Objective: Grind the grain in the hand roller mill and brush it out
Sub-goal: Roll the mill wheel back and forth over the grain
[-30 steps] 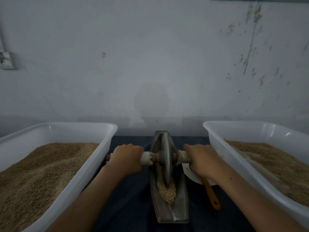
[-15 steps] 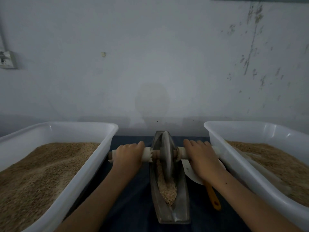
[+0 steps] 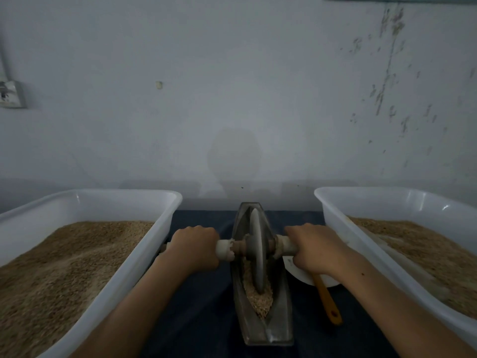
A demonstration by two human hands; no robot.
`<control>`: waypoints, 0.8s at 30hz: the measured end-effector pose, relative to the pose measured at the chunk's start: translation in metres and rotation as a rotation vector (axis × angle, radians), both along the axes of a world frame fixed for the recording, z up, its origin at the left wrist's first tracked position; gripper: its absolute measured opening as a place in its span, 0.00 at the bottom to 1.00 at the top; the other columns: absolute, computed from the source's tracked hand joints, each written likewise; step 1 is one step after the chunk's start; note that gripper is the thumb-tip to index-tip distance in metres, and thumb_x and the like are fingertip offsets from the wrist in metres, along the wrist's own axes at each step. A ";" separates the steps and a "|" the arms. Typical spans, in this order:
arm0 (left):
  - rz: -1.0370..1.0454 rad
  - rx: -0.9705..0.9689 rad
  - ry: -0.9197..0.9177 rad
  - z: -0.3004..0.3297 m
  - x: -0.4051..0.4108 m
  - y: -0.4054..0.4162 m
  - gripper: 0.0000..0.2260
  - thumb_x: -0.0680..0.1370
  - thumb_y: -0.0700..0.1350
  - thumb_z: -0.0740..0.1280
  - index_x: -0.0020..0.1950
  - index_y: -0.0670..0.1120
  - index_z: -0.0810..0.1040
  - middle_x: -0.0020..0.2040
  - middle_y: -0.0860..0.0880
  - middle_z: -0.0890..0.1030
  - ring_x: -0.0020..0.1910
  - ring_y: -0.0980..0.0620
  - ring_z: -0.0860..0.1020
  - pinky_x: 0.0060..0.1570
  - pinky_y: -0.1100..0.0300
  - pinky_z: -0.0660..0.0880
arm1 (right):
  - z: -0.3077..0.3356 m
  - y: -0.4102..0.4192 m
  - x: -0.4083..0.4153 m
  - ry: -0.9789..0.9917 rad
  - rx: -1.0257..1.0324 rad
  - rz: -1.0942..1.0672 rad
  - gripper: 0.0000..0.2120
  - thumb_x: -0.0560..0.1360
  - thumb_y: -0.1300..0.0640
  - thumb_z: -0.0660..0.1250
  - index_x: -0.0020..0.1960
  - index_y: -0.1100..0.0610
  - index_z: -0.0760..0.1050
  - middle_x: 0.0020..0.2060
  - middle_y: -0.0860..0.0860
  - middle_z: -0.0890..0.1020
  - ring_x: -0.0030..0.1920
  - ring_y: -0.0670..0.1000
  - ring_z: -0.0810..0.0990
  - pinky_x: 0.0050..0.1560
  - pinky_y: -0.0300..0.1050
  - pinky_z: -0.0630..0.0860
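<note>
Both fists wrapped round the axle: left hand [image 3: 194, 248] on the left grip, right hand [image 3: 313, 248] on the right, wheel [image 3: 256, 250] upright in the trough [image 3: 280, 316]. Grain [image 3: 259, 297] sits heaped at the near end, under and just in front of the wheel, looking coarse, so grinding's only partway by my guess. Brushing not started; the orange handle [image 3: 327, 299] by the white dish [image 3: 303, 276] (brush? can't tell) lies untouched. Bins [image 3: 165, 202] L & R hold plenty more.
</note>
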State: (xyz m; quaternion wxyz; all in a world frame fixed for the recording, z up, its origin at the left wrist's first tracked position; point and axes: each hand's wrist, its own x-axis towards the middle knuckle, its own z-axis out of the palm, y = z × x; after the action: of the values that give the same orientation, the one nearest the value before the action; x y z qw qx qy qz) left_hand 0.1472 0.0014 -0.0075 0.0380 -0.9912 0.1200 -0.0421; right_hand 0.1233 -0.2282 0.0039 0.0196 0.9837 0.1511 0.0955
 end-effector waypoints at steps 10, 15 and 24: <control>0.040 -0.082 -0.356 -0.021 0.004 -0.003 0.08 0.76 0.50 0.64 0.53 0.51 0.70 0.50 0.52 0.79 0.47 0.52 0.78 0.40 0.62 0.67 | -0.029 0.003 0.021 -0.303 -0.034 -0.059 0.17 0.75 0.57 0.66 0.61 0.51 0.66 0.58 0.49 0.74 0.58 0.53 0.72 0.53 0.47 0.63; 0.034 -0.076 -0.257 -0.015 0.002 -0.003 0.10 0.76 0.49 0.65 0.55 0.50 0.73 0.51 0.50 0.79 0.49 0.51 0.78 0.45 0.59 0.72 | -0.022 0.000 0.015 -0.261 -0.005 -0.023 0.12 0.74 0.60 0.63 0.54 0.50 0.65 0.54 0.49 0.75 0.55 0.53 0.72 0.49 0.46 0.61; 0.031 0.046 -0.026 0.003 -0.003 -0.006 0.14 0.74 0.50 0.68 0.57 0.47 0.75 0.51 0.48 0.80 0.50 0.50 0.78 0.50 0.57 0.74 | 0.006 -0.006 0.001 0.206 0.015 -0.022 0.09 0.74 0.60 0.63 0.42 0.49 0.64 0.43 0.49 0.74 0.46 0.50 0.75 0.38 0.43 0.66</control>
State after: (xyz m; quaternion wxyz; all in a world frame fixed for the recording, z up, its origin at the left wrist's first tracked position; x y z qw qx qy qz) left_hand 0.1442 -0.0045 -0.0043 0.0631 -0.9911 0.1053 -0.0514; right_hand 0.1241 -0.2345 0.0096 -0.0026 0.9900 0.1409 -0.0050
